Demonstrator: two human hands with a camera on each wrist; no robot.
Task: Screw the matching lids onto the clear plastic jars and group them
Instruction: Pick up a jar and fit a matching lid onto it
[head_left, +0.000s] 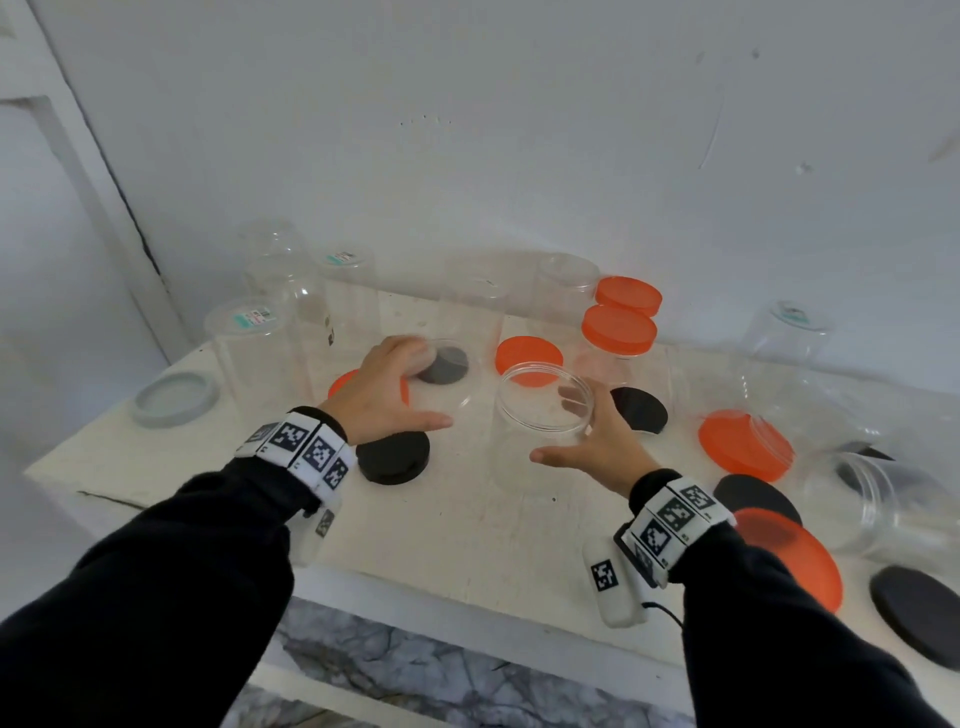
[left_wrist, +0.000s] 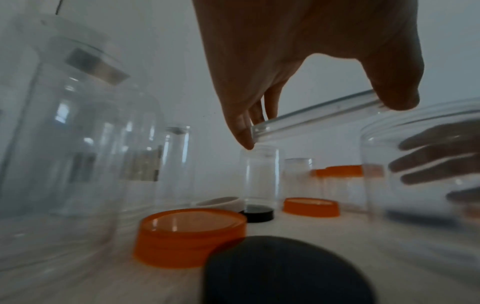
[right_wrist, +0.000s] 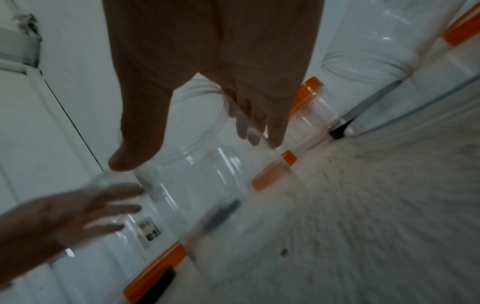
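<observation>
Two open clear jars stand mid-table. My left hand (head_left: 415, 389) reaches over the left jar (head_left: 470, 387); in the left wrist view its fingers (left_wrist: 244, 133) and thumb pinch that jar's rim (left_wrist: 311, 116). A black lid (head_left: 444, 366) shows through this jar. My right hand (head_left: 569, 434) wraps the right jar (head_left: 535, 415), thumb in front, fingers behind the wall. Loose lids lie around: black (head_left: 393, 457), orange (head_left: 529, 358), black (head_left: 641, 410), orange (head_left: 343, 384) half under my left hand. The wrist views are motion-blurred.
Several upturned clear jars (head_left: 249, 338) crowd the back left beside a grey lid (head_left: 174, 397). Two orange-capped jars (head_left: 618, 332) stand at the back. Right: an orange lid (head_left: 743, 441), a jar on its side (head_left: 872, 499), more black and orange lids. The table edge (head_left: 467, 597) is near.
</observation>
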